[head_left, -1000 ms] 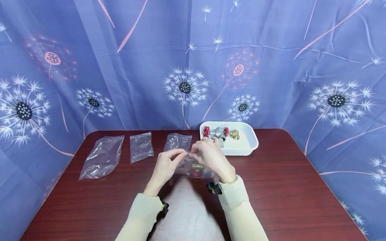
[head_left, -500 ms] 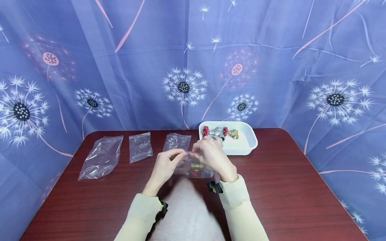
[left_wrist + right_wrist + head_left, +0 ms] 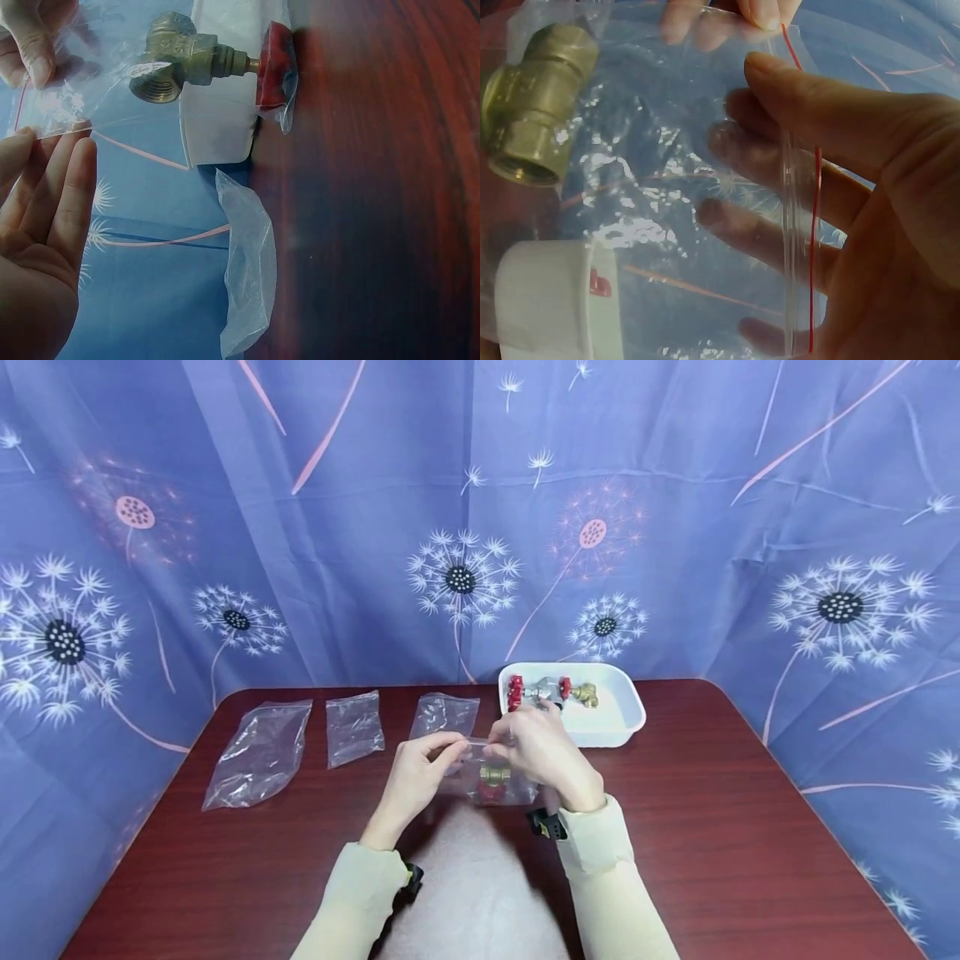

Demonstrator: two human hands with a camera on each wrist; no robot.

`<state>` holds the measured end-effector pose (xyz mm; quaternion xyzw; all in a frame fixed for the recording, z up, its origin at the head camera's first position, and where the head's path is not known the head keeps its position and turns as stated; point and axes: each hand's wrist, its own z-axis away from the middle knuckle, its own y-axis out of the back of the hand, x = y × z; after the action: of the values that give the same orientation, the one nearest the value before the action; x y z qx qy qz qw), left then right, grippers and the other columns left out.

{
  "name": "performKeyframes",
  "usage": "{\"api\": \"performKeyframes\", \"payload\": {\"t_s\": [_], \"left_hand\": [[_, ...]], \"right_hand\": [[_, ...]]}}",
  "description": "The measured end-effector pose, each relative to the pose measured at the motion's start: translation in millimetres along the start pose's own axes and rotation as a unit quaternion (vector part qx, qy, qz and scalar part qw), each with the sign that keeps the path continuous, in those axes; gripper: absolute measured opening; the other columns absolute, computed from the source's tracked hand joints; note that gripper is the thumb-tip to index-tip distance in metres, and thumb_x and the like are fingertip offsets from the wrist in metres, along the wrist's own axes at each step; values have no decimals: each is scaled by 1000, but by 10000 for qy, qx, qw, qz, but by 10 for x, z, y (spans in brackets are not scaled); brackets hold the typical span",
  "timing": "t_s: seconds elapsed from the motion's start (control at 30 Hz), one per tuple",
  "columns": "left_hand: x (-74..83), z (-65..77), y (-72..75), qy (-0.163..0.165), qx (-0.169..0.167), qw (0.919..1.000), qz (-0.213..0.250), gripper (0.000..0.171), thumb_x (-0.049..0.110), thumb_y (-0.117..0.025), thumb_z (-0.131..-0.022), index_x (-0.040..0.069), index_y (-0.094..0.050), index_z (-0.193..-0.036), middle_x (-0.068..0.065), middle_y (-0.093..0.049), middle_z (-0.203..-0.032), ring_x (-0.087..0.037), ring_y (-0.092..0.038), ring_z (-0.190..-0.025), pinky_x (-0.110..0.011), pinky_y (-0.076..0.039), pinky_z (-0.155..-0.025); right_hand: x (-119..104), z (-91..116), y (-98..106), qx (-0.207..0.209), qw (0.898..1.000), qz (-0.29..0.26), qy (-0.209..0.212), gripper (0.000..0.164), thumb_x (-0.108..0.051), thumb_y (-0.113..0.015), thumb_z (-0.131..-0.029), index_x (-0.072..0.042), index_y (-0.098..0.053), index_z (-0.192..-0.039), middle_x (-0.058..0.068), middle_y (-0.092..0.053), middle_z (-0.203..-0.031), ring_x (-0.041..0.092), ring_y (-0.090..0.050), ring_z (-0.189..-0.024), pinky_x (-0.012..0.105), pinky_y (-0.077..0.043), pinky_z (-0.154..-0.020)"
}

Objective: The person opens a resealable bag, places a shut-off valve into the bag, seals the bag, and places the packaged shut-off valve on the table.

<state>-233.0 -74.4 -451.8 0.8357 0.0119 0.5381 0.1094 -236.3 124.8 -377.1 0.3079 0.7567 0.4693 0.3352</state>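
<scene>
The left hand point(image 3: 412, 777) pinched one end of the mouth of a clear bag point(image 3: 652, 255), its thumb and index finger together on the film. The right hand point(image 3: 542, 752) pinched the same mouth further along; its fingers point(image 3: 754, 161) were spread behind the film, its thumb in front, with little gap between thumb and index finger. A red line point(image 3: 814, 247) ran along the bag's mouth beside the seal strip.

The bag held one valve point(image 3: 180, 64), low inside and above the front of the desk point(image 3: 750, 827). The valve had a brass-coloured body with a threaded port and a narrow stem, and one red handwheel point(image 3: 276, 67) that pointed downward.

Three further clear bags lay in a row on the desk: a large bag point(image 3: 258, 756) at the far left, a small bag point(image 3: 354, 729) next to it, and a third bag point(image 3: 444, 712) partly behind the hands. One white tray point(image 3: 600, 737) stood beyond the right hand and contained at least two red-handled valves point(image 3: 588, 695), partly covered from view. Behind the desk hung a blue dandelion-patterned curtain point(image 3: 360, 568).
</scene>
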Motion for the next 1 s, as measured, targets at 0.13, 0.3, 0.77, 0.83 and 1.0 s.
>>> {"api": "performKeyframes", "payload": {"t_s": [0.13, 0.3, 0.77, 0.83, 1.0], "left_hand": [[3, 20, 8, 106, 0, 9999, -29, 10, 19, -68, -94, 12, -75, -97, -3, -74, -87, -20, -71, -76, -50, -56, -70], [2, 20, 10, 168, -51, 9998, 37, 13, 20, -68, -94, 9, -75, -97, -5, -74, -87, -30, -71, -78, -52, -55, -70], [24, 0, 11, 196, -142, 9997, 104, 18, 19, -67, -94, 4, -74, -99, -7, -74, -86, -19, -71, -78, -49, -56, -71], [20, -1, 12, 193, -137, 9996, 124, 16, 19, -67, -94, 5, -74, -99, -6, -74, -87, -18, -71, -78, -50, -56, -71], [12, -4, 20, 163, -102, 9996, 199, 12, 19, -68, -94, 10, -75, -96, -5, -73, -86, -18, -71, -77, -51, -56, -70]], "right_hand": [[2, 9, -29, 73, 9999, -1, 111, 12, -25, -81, -81, -24, -73, -72, -14, -64, -69, 15, -59, -76, 58, -35, -96], [-2, 9, -41, 183, 9997, 47, 158, 12, -24, -81, -80, -24, -72, -71, -14, -64, -68, 13, -59, -73, 53, -37, -93], [77, 32, -1, 181, 9997, -101, 128, 13, -29, -81, -79, -24, -73, -71, -15, -63, -65, 12, -60, -70, 48, -39, -83], [84, 31, -10, 235, 9994, -97, 248, 14, -28, -80, -81, -24, -72, -71, -15, -62, -65, 12, -60, -70, 48, -40, -85], [92, 19, -27, 268, 9987, -120, 412, 15, -25, -79, -83, -23, -71, -71, -16, -62, -65, 12, -60, -70, 49, -40, -88]]}}
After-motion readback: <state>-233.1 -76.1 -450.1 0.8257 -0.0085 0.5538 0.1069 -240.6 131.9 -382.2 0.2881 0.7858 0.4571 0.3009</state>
